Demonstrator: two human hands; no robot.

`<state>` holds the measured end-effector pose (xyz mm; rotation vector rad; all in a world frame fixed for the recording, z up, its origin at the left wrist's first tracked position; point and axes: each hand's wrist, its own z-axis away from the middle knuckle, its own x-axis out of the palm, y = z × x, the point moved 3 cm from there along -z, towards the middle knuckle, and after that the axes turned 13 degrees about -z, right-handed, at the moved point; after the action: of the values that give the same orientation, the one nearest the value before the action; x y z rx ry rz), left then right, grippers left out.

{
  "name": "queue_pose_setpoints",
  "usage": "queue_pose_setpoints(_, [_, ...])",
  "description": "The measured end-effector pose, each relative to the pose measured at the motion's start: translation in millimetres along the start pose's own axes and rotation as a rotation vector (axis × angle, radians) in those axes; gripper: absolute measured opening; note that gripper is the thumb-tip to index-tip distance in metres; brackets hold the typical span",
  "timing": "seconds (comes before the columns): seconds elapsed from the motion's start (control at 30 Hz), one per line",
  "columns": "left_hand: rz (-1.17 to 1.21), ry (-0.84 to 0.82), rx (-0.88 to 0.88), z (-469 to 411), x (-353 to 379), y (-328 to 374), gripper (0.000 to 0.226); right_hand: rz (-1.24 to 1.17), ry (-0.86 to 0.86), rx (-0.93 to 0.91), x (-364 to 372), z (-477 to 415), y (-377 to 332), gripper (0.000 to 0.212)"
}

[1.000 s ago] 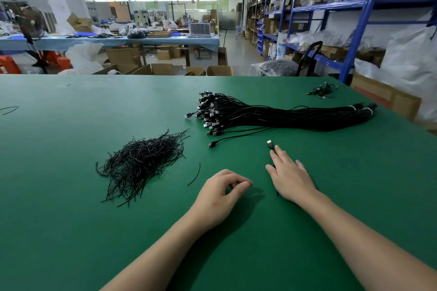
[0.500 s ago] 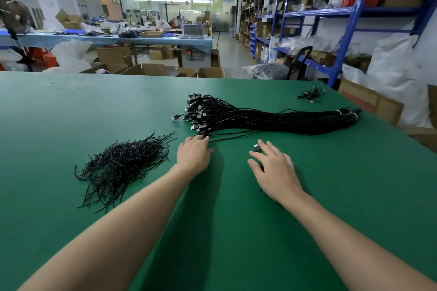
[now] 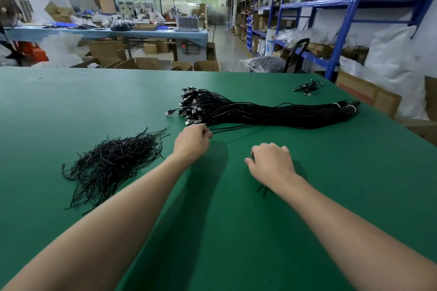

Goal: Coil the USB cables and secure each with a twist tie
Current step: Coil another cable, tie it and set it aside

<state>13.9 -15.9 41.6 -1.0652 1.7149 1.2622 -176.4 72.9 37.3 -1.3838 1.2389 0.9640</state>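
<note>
A thick bundle of black USB cables point(image 3: 260, 113) lies across the green table point(image 3: 71, 101), plugs at its left end and white ties at its right end. My left hand point(image 3: 192, 141) is at the bundle's near left edge, and its curled fingers pinch the end of a loose USB cable point(image 3: 234, 127) that trails off to the right. My right hand point(image 3: 272, 163) rests on the table with its fingers curled down over another cable. A short black piece of that cable point(image 3: 261, 190) shows beside the wrist. A pile of black twist ties point(image 3: 111, 163) lies to the left.
A small bunch of cables point(image 3: 307, 87) lies at the far right of the table. Cardboard boxes point(image 3: 369, 97) stand past the right edge, below blue shelving point(image 3: 340, 30). More boxes and a long blue table point(image 3: 106, 32) lie beyond the far edge.
My left hand moved forward from the near table to the bundle's edge and took hold of a loose cable end. My right hand's fingers curled down, hiding the plug that lay at their tips.
</note>
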Motion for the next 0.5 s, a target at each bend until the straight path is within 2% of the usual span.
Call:
queue_pose_setpoints(0.2, [0.024, 0.029, 0.088, 1, -24, 8, 0.019, -0.299, -0.001, 0.018, 12, -31, -26, 0.054])
queue_pose_setpoints(0.33, [-0.012, 0.072, 0.143, -3, -37, 7, 0.02, -0.312, -0.087, 0.079, 27, -59, -31, 0.073])
queue_pose_setpoints(0.5, [-0.023, 0.114, 0.202, -12, -47, 4, 0.02, -0.283, -0.15, 0.132, 44, -83, -16, 0.08])
